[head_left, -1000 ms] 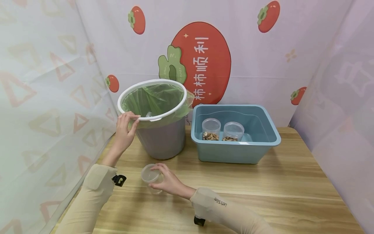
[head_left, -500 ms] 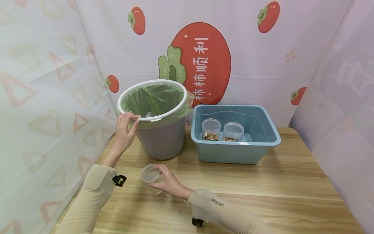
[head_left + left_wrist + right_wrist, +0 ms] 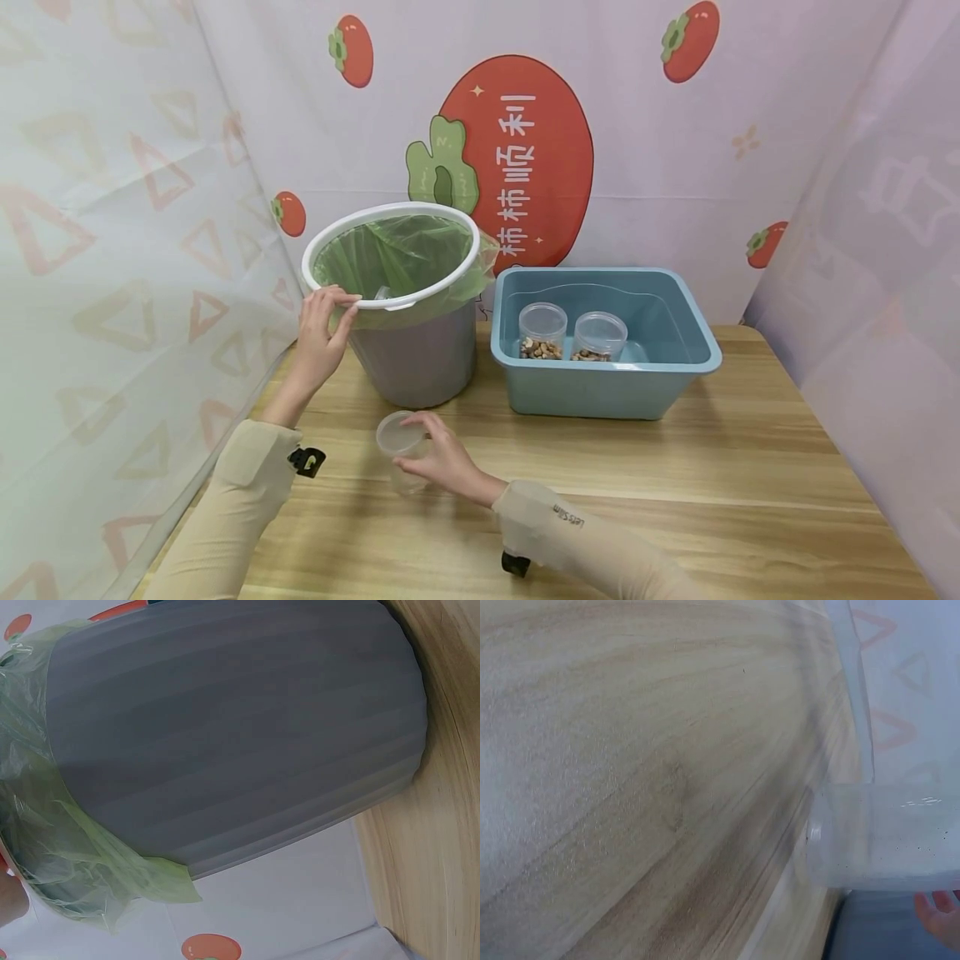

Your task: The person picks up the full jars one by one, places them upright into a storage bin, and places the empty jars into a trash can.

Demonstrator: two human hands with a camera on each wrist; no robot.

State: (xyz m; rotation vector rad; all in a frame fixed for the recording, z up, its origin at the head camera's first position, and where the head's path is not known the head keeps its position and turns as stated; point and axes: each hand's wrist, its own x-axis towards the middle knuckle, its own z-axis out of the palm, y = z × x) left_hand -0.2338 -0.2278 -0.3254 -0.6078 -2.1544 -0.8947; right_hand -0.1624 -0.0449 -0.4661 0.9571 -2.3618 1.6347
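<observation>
My right hand (image 3: 442, 458) grips a clear plastic jar (image 3: 405, 481) near its top, fingers and thumb on opposite sides. The jar looks see-through and stands upright close over the table; in the right wrist view its smooth wall (image 3: 885, 836) shows, with fingertips (image 3: 939, 919) at its top end. My left hand (image 3: 318, 333) holds the white rim of a grey trash bin (image 3: 416, 358), fingers over the top and thumb on the outside. A green bag (image 3: 405, 242) lines the bin, and a small clear piece lies inside.
Right of the bin stands a blue plastic tub (image 3: 592, 396). Two clear jars sit in it, the left jar (image 3: 542, 325) and the right jar (image 3: 600, 333), both partly filled with nuts. Printed cloth (image 3: 652, 167) hangs behind and along both sides of the wooden table (image 3: 637, 475).
In the last half second my right hand has moved the jar a little to the right and toward the bin. My left hand stays on the rim.
</observation>
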